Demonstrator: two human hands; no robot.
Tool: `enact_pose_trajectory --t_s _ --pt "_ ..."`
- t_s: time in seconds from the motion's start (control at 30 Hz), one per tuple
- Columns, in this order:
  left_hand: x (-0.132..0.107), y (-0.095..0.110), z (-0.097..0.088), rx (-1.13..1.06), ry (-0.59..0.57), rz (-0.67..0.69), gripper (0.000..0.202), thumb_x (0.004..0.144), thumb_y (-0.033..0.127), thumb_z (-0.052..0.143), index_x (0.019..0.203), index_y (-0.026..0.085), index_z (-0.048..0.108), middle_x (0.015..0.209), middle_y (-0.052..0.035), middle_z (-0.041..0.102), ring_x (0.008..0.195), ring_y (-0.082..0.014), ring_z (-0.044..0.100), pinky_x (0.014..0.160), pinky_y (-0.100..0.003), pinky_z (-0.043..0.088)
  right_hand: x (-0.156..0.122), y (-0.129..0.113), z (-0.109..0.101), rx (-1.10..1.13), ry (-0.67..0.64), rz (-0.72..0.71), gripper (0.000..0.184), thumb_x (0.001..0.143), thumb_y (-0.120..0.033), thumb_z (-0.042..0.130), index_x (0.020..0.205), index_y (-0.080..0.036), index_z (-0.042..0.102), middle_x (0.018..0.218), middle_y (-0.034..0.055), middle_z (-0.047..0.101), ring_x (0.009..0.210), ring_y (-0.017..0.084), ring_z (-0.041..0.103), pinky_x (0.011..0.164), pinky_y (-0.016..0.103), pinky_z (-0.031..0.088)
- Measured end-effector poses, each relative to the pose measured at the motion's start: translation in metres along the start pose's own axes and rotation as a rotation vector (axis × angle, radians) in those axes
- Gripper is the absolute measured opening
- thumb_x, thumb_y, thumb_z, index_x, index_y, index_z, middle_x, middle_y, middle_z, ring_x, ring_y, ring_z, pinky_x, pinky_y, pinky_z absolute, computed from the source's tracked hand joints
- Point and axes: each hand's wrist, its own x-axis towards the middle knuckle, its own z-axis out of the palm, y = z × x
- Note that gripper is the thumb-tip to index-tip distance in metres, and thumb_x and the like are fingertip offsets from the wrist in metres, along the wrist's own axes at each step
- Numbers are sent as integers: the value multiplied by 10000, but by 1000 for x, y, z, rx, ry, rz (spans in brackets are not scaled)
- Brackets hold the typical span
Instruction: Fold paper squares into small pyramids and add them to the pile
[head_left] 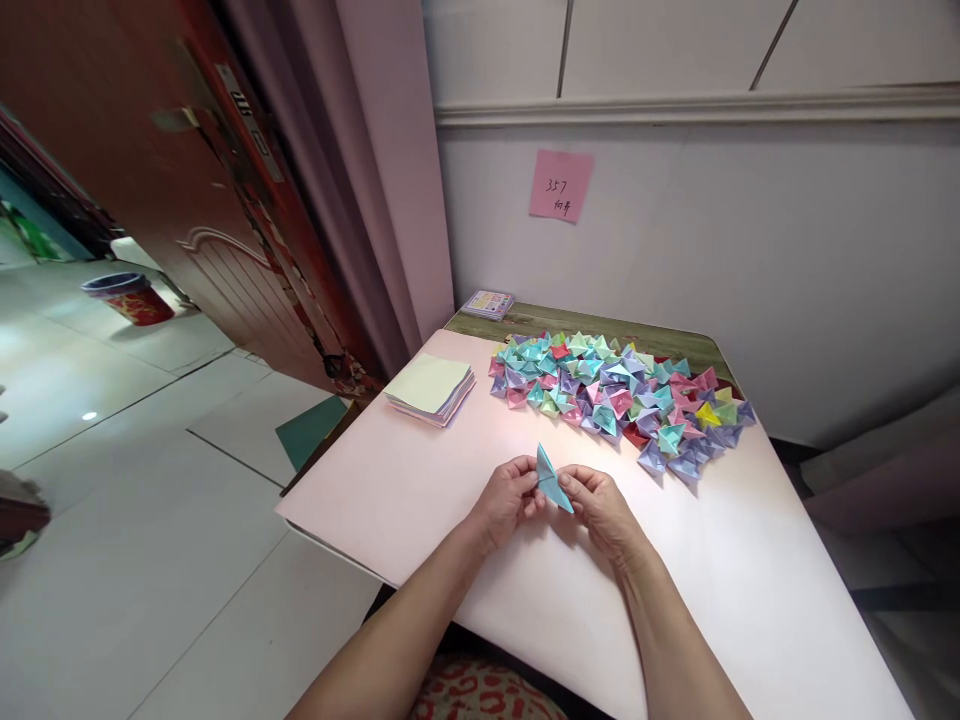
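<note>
Between my two hands is a folded light-blue paper [553,484], roughly diamond-shaped and pointed at both ends. My left hand [511,500] pinches its left side with the thumb and fingers. On the opposite side, my right hand [600,505] grips the paper's edge the same way. Both hands are just above the pale pink tabletop [420,500]. Beyond them lies a wide heap of small folded paper boats [607,390] in blue, purple, pink, green, yellow and red. A stack of square paper sheets [431,385], pale yellow on top, rests to the left of the heap.
A small pile of printed cards [488,304] sits at the table's back left corner. On the wall is a pink note [561,186] with handwriting. To the left stand a brown door [187,180] and a red bin [131,298]. A purple curtain [360,150] hangs beside the table.
</note>
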Motion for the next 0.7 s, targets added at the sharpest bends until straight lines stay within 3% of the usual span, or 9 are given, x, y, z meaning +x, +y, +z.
enact_pose_trajectory --t_s 0.13,0.3,0.4,0.53,0.6,0.7 --pt "-1 2 0 97 26 49 268 716 372 647 867 153 624 522 34 541 404 -67 403 445 -198 273 1 2 0 -53 24 -33 373 740 -536 716 807 -170 697 588 -1 601 481 104 451 469 228 344" --pt "-9 11 3 473 81 228 253 812 301 525 925 176 714 502 32 526 435 -109 426 501 -234 343 4 3 -3 -211 75 -130 325 739 -473 728 810 -160 678 644 15 638 535 129 532 500 241 419" --pt "-12 16 6 706 53 354 267 825 208 478 909 208 731 617 -2 598 544 -144 505 595 -257 406 4 5 -4 -214 18 -113 287 738 -423 723 835 -159 668 677 27 658 570 152 578 524 257 449" --pt "-16 17 11 1044 -5 452 254 788 113 477 875 207 696 767 -46 628 715 -189 546 690 -275 421 4 8 -6 -306 46 -127 159 721 -313 696 740 -163 648 628 2 632 545 140 559 512 243 430" --pt "-17 14 13 1173 -32 433 264 763 100 499 946 196 665 804 -56 600 736 -199 535 686 -278 413 5 9 -7 -349 84 -139 122 710 -279 672 697 -164 635 602 -11 608 524 123 520 492 227 402" --pt "-20 9 13 1263 -62 404 486 704 69 539 1171 196 576 917 -69 580 759 -207 528 676 -281 405 6 9 -7 -358 126 -145 103 698 -266 641 684 -165 629 588 -16 592 501 111 474 460 216 363"
